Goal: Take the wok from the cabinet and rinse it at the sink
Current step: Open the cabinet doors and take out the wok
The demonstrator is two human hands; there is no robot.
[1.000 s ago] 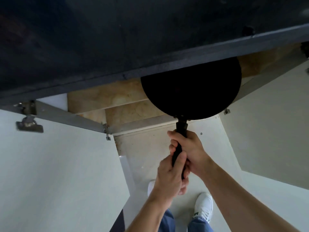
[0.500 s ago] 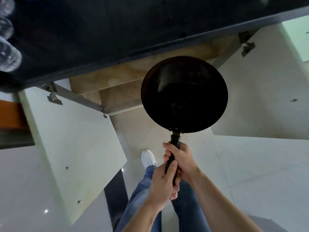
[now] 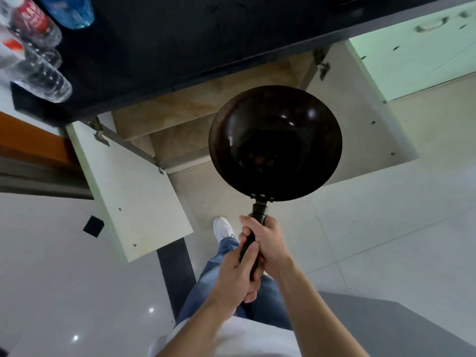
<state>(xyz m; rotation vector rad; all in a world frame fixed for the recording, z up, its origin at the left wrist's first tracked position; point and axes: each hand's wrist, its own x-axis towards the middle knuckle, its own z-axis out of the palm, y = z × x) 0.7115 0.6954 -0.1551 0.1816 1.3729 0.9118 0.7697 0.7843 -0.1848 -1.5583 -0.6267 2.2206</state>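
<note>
The round black metal wok (image 3: 275, 143) is held in the air in front of the open cabinet (image 3: 180, 117), outside it, with its open side facing up. Inside its dark bowl a few brownish spots lie near the bottom, with bright glints on the far wall. The cabinet shows a tan, wood-toned shelf under the front edge of the black countertop (image 3: 180, 42).

Both hands grip the wok's straight black handle (image 3: 259, 212). The right hand (image 3: 268, 243) is wrapped round it nearer the bowl. The left hand (image 3: 235, 274) is curled round the end nearer the body, with its thumb lying along the top.

Clear plastic bottles (image 3: 33, 60) stand at the left end of the countertop, one with a red label, and a blue one (image 3: 74, 11) stands beside them. The white left cabinet door (image 3: 128, 191) and the white right cabinet door (image 3: 360, 119) both stand swung open. The bowl overlaps the inner edge of the right door in this view. A pale green drawer front (image 3: 425, 47) with a metal pull sits farther right. Below are blue jeans, a white shoe (image 3: 222, 228) and grey floor tiles (image 3: 386, 228).

The wok's long axis runs from the person toward the cabinet, handle toward the body and bowl away.
</note>
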